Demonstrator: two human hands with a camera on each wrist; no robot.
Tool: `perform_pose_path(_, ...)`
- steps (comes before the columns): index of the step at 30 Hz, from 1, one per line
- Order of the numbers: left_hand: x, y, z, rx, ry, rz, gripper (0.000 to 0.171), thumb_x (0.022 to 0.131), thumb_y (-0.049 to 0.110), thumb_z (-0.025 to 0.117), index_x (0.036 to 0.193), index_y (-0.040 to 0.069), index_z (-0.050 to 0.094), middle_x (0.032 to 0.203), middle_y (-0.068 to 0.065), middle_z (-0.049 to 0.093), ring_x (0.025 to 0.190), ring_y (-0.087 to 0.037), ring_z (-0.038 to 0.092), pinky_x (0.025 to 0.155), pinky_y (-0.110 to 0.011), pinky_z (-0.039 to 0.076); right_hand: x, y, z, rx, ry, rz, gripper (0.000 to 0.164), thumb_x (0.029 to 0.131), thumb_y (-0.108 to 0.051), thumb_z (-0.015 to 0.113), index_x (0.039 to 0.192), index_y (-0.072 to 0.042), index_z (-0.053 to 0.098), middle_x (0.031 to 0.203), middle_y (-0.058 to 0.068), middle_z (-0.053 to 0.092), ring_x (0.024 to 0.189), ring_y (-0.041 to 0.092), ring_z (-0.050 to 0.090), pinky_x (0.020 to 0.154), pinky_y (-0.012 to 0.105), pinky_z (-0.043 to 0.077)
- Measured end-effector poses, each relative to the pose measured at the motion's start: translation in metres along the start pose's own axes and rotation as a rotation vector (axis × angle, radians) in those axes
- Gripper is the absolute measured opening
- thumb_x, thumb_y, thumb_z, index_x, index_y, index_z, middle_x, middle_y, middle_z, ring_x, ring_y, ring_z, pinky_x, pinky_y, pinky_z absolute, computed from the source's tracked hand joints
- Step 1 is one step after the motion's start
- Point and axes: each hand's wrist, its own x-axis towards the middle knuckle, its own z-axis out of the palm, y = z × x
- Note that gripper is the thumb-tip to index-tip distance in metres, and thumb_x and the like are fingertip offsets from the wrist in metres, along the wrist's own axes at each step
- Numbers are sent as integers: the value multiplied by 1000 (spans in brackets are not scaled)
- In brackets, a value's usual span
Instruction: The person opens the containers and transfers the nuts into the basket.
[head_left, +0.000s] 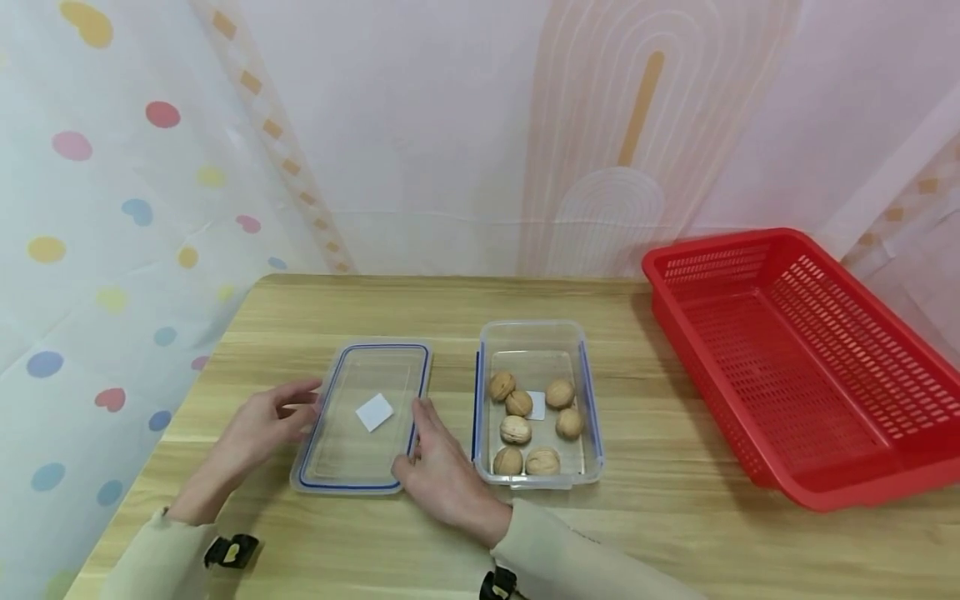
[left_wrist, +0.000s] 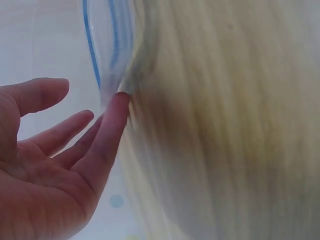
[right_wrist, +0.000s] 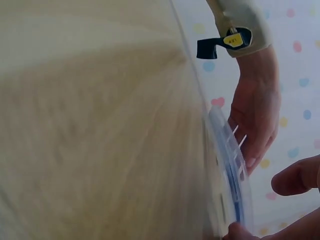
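Flat on the table lies a clear plastic lid (head_left: 348, 450) with a blue seal line and a white square (head_left: 374, 412) in its middle. My left hand (head_left: 258, 429) is at its left edge, a fingertip touching the rim in the left wrist view, thumb apart. On the opposite side, my right hand (head_left: 447, 475) has extended fingers along the lid's right edge, with the thumb near the lower corner. Right of that hand stands a clear plastic food container (head_left: 536, 333) with several walnuts (head_left: 516, 430) spread over its bottom.
A large red plastic basket (head_left: 720, 383) stands at the right of the wooden table (head_left: 630, 533). Behind the table hangs a patterned cloth (head_left: 450, 125). A white square (head_left: 536, 406) shows at the container's bottom among the walnuts.
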Motion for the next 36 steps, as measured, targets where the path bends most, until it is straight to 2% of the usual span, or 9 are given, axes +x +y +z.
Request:
perform_pose_path(5,-3,4,-1,36,-11,4,54,107,19,56,151,-10,42,142,-35,54,122,-48,62,80,-37,63,-7,-5,1,-8,-22,13,81,95,-18,61,164,-3,22,172,16,11,155,32,22,125,49,21)
perform_pose_path(7,-4,7,-1,62,3,14,54,108,20,56,151,-9,44,145,-33,53,124,-49,60,82,-34,61,-10,-7,0,-9,-24,8,81,95,-20,60,165,-4,22,172,15,10,155,33,20,125,50,20)
perform_pose_path(11,-6,14,1,79,108,83,47,107,16,58,146,-8,51,143,-30,57,125,-46,60,85,-15,52,-17,-8,-1,5,-17,-28,78,95,-20,59,164,-6,25,172,11,13,156,27,20,126,48,19)
perform_pose_path(14,-8,20,5,50,214,152,40,106,14,59,140,-6,58,137,-26,63,120,-29,66,85,-3,45,-23,-8,-3,28,-2,-76,77,95,-18,59,164,-8,26,172,7,15,156,23,19,126,46,19)
perform_pose_path(17,-11,27,10,17,293,192,36,105,15,61,137,-2,64,132,-21,68,111,-4,66,85,-2,45,-30,-8,-5,38,10,-120,78,96,-17,60,165,-13,26,172,1,15,156,20,19,125,47,21)
perform_pose_path(19,-13,32,14,-3,329,204,35,105,17,61,136,1,65,131,-18,69,107,10,61,85,-2,46,-34,-9,-7,38,16,-145,78,96,-17,61,165,-16,26,172,-4,15,155,19,20,125,47,22)
perform_pose_path(22,-16,40,18,-45,358,226,34,105,17,61,136,3,66,131,-16,69,107,13,59,87,-4,47,-39,-11,-13,33,13,-180,77,97,-17,62,165,-19,27,170,-9,17,155,18,22,125,46,22)
perform_pose_path(30,-21,55,26,-106,358,317,35,110,18,54,138,0,63,134,-17,67,118,9,57,98,-5,43,-51,-18,-30,-59,1,-323,70,101,-20,61,164,-16,30,168,-3,28,153,20,31,122,38,32)
perform_pose_path(36,-24,61,32,-113,368,341,35,111,19,47,140,5,64,138,-11,66,125,6,54,101,-7,41,-60,-19,-46,-42,-30,-331,70,101,-18,66,163,-20,34,165,-2,37,135,21,55,109,39,49)
